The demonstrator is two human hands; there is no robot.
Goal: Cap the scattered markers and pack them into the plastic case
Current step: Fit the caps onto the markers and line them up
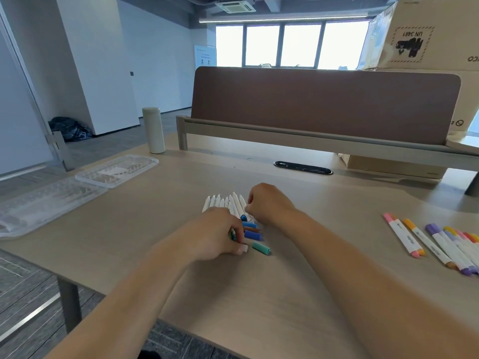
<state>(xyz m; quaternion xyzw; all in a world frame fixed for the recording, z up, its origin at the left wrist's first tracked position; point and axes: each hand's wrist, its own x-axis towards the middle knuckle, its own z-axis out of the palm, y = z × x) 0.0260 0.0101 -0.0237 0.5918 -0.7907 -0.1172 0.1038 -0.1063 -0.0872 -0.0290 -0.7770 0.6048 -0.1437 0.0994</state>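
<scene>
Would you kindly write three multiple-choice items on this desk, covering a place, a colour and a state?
1. Where is the plastic case?
A. at the left of the desk
B. under the hands
C. among the capped markers

2. What colour is the loose cap nearest the left hand?
A. red
B. teal
C. yellow

3. How is the case?
A. open
B. shut
C. standing on end

Answers:
1 A: it lies by the left edge.
2 B: teal shows plainly.
3 A: its two clear halves lie spread flat.

Plain white marker barrels (234,203) are showing beyond the left hand's fingers (237,230); blue, brown and violet plastic caps (251,230) are lying just beside them, a teal cap (261,248) by the fingertips.
</scene>
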